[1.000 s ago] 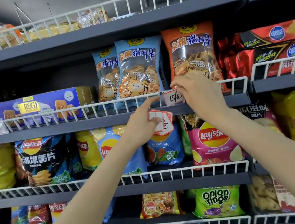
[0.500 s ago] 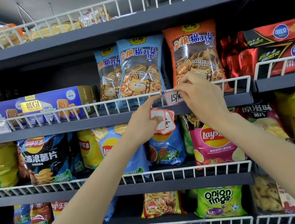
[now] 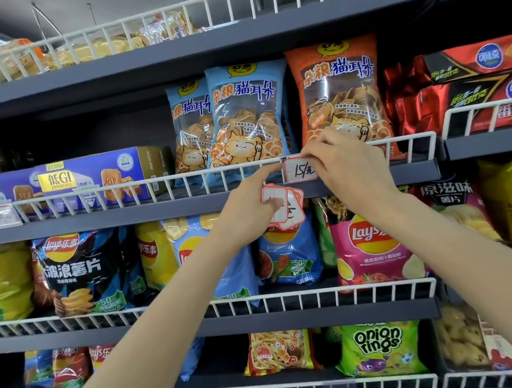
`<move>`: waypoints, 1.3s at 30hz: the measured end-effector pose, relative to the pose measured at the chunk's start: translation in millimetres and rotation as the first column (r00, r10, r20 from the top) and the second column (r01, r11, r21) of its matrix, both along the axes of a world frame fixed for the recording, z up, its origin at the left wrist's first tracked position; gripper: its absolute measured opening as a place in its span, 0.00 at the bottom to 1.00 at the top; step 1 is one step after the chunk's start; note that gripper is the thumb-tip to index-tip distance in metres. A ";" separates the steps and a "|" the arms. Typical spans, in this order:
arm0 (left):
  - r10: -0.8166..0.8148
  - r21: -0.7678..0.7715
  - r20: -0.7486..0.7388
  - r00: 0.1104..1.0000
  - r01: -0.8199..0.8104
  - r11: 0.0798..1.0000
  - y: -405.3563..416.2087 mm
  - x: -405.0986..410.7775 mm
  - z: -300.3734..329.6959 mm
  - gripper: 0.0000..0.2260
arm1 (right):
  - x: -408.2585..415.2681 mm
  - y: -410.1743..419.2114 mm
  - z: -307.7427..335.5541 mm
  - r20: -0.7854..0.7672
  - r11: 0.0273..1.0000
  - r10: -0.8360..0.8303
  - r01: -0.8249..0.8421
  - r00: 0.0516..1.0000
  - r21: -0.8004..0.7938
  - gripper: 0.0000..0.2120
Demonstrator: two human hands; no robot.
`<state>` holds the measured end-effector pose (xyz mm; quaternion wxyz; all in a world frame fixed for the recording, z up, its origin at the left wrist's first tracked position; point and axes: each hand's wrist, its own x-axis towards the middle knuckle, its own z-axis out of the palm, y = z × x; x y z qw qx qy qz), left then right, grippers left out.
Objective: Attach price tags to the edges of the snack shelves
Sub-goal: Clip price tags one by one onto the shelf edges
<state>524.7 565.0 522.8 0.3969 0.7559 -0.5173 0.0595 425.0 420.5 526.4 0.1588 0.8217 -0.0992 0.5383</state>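
Note:
A white price tag with a red border and handwritten "15" (image 3: 298, 170) hangs on the white wire rail (image 3: 177, 177) of the second shelf. My right hand (image 3: 349, 164) pinches the tag's right side against the rail. My left hand (image 3: 251, 211) holds a small stack of spare price tags (image 3: 287, 209) just below the shelf edge (image 3: 149, 211), its index finger stretched up to the hanging tag's left edge. Blue and orange cat-ear snack bags (image 3: 245, 117) stand right behind the tag.
Another clear tag holder (image 3: 2, 216) hangs on the same rail at far left, before blue biscuit boxes (image 3: 92, 177). Lay's chip bags (image 3: 373, 235) fill the shelf below, onion rings (image 3: 380, 347) the one under it. Red bags (image 3: 483, 81) lie right.
Both hands stay at the tag on the rail; the right hand's fingers have shifted slightly along its right side. The view has tilted a little.

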 end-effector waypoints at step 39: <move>-0.046 -0.283 -0.306 0.951 -0.045 0.958 -8.6 -11.2 2.4 0.09 | -9.3 7.9 6.3 -0.142 0.965 0.138 -0.101 0.980 0.244 0.13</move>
